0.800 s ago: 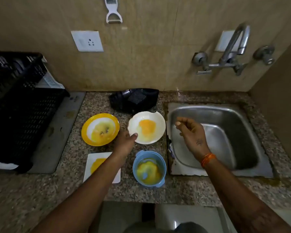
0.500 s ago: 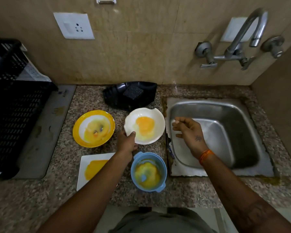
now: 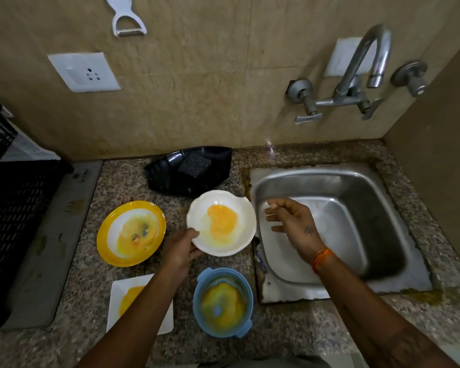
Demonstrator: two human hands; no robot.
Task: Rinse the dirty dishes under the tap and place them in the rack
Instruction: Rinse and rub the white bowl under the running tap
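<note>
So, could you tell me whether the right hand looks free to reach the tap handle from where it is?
Probably yes: the right hand holds nothing, hovering over the sink, and nothing stands between it and the tap handle.

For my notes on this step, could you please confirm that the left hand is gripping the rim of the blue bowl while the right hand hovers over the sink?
Not quite. In the head view the left hand grips the rim of the white bowl, not the blue bowl, which sits untouched on the counter. The right hand does hover over the sink, holding nothing.
</note>
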